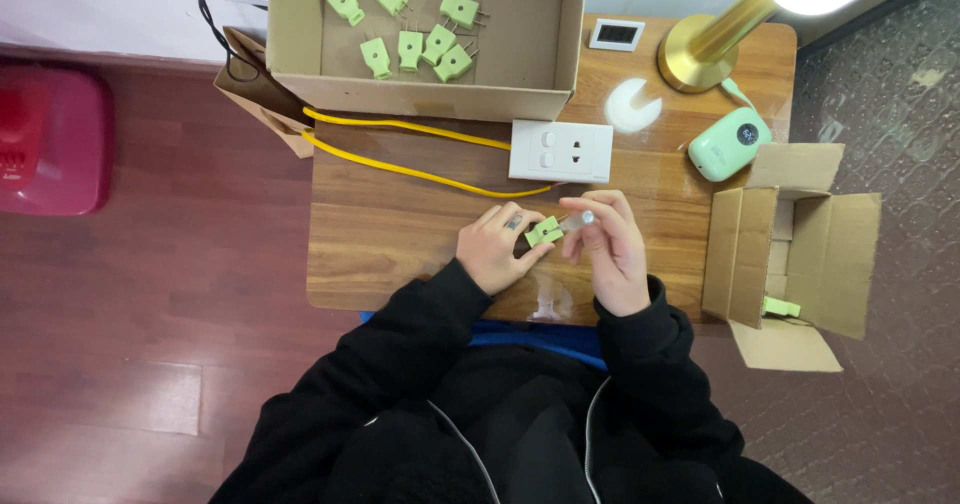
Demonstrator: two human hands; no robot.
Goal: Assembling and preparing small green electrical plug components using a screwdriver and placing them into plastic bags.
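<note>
while the left hand [497, 247] pinches a small green plug [543, 231] just above the near half of the wooden worktop [390, 234], the right hand [610, 247] closes its fingers on a slim, shiny tool [580, 221], seemingly a screwdriver, whose tip meets the plug. behind the hands lie a white socket panel [561, 151] and its yellow cable [400, 169], with bare wood open to the left as far as the worktop's edge. a cardboard box of green plugs [425, 34] overhangs the far edge, and a smaller open carton [795, 254] sits off the right edge, near the right hand.
</note>
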